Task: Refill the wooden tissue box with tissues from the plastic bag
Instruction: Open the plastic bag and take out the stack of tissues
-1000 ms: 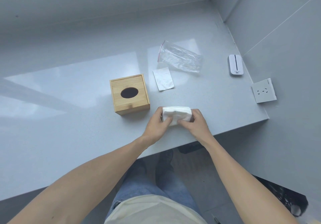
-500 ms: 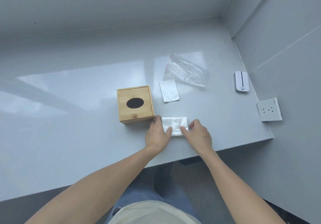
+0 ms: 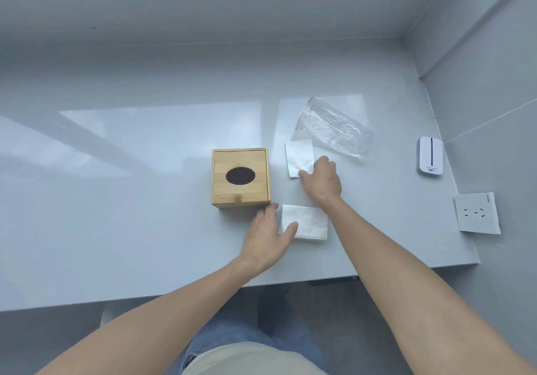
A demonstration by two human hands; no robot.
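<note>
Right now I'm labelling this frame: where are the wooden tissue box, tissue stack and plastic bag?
wooden tissue box (image 3: pixel 261 181), head view, top panel.
tissue stack (image 3: pixel 309 223), head view, top sheet.
plastic bag (image 3: pixel 337 127), head view, clear middle.

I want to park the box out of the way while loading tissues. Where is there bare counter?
The counter is bare left of the wooden tissue box, and behind it up to the back wall. Right of the box it is crowded: the tissue stack, the single white sheet, the plastic bag, both hands, then the white device near the side wall.
</note>
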